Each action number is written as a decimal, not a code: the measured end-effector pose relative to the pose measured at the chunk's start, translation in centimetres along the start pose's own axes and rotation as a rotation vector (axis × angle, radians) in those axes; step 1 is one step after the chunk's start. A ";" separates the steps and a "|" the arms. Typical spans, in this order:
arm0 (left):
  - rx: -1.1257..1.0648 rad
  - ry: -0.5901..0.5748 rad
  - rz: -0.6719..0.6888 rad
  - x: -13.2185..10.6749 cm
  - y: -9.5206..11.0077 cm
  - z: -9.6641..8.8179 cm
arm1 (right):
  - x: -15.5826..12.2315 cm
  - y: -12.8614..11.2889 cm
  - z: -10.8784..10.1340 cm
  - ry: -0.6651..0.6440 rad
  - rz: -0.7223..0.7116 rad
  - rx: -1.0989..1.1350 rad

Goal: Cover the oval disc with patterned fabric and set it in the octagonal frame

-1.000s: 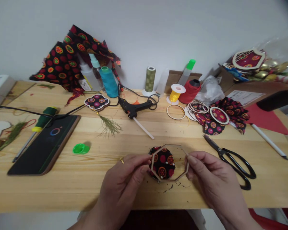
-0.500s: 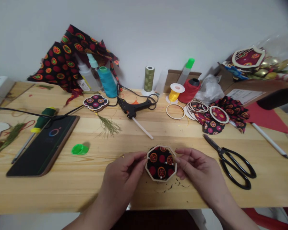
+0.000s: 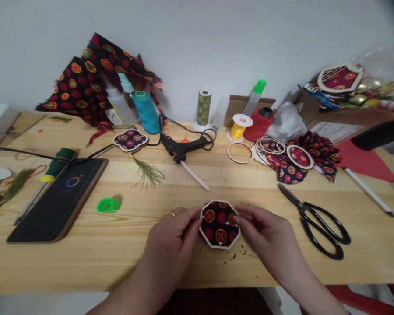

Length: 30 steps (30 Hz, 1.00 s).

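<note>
An octagonal wooden frame filled with black fabric printed with red and orange circles [image 3: 219, 223] lies near the front edge of the wooden table [image 3: 124, 236]. My left hand [image 3: 173, 239] pinches its left edge with curled fingers; a ring shows on one finger. From the other side, my right hand [image 3: 267, 238] grips the frame's right edge with its fingertips. Small dark thread scraps lie just in front of the piece.
Black scissors [image 3: 318, 227] lie right of my hands. A glue gun [image 3: 184, 151] with its stick, thread spools [image 3: 146, 111], wooden rings [image 3: 239, 153], fabric pieces [image 3: 302, 162], a green cap [image 3: 107, 204] and a dark tablet [image 3: 59, 199] sit further back and left.
The loose octagonal frame, held tilted beside the fabric disc a second ago, now sits around the fabric. Both hands have closed in on the joined piece.
</note>
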State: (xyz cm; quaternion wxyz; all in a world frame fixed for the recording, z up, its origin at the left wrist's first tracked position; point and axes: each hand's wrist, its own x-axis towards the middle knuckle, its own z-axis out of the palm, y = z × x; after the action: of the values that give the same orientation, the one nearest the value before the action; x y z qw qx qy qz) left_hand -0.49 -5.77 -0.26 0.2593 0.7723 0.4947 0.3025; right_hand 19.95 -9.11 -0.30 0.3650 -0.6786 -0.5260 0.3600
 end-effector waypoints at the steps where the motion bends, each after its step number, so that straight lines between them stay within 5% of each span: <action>1: 0.007 -0.003 0.005 0.0 0.0 0.0 | 0.0 -0.1 0.0 0.004 -0.010 -0.016; 20: 0.008 0.031 0.041 -0.4 -0.1 0.2 | -0.6 -0.6 -0.5 0.004 -0.158 -0.151; 24: 0.026 0.017 0.072 -0.9 -0.1 0.0 | -0.9 -0.4 -1.1 0.054 -0.295 -0.225; 30: 0.116 -0.149 0.096 -1.4 -0.6 -0.2 | -1.1 0.1 -1.9 -0.169 -0.461 -0.346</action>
State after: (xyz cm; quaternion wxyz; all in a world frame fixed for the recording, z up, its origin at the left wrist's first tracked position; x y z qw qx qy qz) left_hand -1.42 -6.80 -0.87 0.2355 0.8292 0.4533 0.2270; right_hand 21.50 -10.39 0.62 0.2710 -0.5610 -0.7483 0.2278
